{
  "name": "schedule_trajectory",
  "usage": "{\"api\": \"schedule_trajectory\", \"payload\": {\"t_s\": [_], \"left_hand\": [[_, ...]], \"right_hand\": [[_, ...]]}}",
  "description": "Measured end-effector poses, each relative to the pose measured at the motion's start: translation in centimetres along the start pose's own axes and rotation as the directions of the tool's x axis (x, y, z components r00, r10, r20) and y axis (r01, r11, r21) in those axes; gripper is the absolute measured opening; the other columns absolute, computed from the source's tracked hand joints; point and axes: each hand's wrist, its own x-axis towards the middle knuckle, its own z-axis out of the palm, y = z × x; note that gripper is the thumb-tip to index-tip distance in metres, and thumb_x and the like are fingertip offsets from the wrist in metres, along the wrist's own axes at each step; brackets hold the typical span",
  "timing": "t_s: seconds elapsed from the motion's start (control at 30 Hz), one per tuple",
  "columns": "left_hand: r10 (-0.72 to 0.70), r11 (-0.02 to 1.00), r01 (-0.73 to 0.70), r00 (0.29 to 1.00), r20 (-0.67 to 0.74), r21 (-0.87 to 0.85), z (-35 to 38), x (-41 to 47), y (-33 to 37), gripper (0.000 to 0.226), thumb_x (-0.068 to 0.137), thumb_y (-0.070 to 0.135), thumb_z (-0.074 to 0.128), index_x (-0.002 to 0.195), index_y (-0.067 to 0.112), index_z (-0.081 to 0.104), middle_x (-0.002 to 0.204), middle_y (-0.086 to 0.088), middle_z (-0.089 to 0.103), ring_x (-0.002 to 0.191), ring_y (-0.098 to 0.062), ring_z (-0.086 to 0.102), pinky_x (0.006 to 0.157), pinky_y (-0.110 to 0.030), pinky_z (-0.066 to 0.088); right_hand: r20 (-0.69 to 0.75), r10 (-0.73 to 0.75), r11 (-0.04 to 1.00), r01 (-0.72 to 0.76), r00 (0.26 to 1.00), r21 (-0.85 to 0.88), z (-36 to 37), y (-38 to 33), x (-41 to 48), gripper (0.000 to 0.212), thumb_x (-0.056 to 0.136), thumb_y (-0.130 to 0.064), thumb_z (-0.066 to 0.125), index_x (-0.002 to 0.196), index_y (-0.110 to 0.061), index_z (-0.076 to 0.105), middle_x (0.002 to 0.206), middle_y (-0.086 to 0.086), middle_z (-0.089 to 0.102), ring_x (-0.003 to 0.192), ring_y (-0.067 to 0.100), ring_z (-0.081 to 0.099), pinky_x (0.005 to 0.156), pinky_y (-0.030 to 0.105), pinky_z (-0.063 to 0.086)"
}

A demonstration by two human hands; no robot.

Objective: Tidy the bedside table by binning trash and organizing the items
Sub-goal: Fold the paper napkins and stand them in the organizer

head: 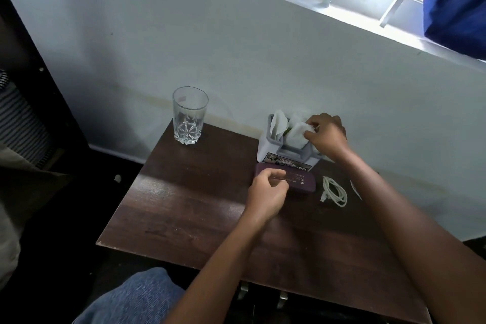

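Note:
A small grey bin [271, 151] with a handle stands at the back of the dark wooden bedside table [189, 208], against the wall. White crumpled tissues [278, 121] stick up out of it. My right hand [327, 134] pinches one white tissue [297, 133] over the bin's right side. My left hand [267, 196] hovers with loosely curled fingers over the left end of a purple case [302, 183] that lies flat just in front of the bin; it holds nothing.
An empty clear glass [189, 116] stands at the table's back left corner. A coiled white cable [334, 191] lies right of the purple case, and a thin white item [355, 188] shows beside my right forearm. My knee in blue denim [136, 297] is below the table's front edge.

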Motion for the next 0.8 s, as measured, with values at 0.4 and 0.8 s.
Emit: {"api": "schedule_trajectory", "payload": {"t_s": [0.4, 0.8], "left_hand": [[0.028, 1.0, -0.028, 0.999, -0.019, 0.009, -1.0, -0.2, 0.5, 0.02, 0.086, 0.013, 0.055, 0.1, 0.026, 0.06, 0.105, 0.0, 0.066, 0.1, -0.015, 0.06, 0.089, -0.035, 0.049], [0.129, 0.991, -0.115, 0.942, -0.309, 0.061, -4.9, 0.4, 0.4, 0.033, 0.08, 0.0, 0.058, 0.105, 0.02, 0.062, 0.111, -0.006, 0.066, 0.093, -0.019, 0.061, 0.085, -0.034, 0.049]], "right_hand": [[-0.094, -0.029, 0.999, 0.032, 0.995, 0.029, -0.5, -0.4, -0.7, 0.037, 0.074, -0.005, 0.059, 0.109, -0.017, 0.062, 0.109, 0.006, 0.062, 0.113, 0.029, 0.046, 0.094, 0.04, 0.033], [-0.299, -0.052, 0.932, 0.153, 0.953, 0.327, 0.1, -1.4, -7.4, 0.021, 0.077, 0.005, 0.054, 0.089, -0.006, 0.067, 0.094, 0.01, 0.063, 0.091, 0.027, 0.056, 0.077, 0.032, 0.043]]}}
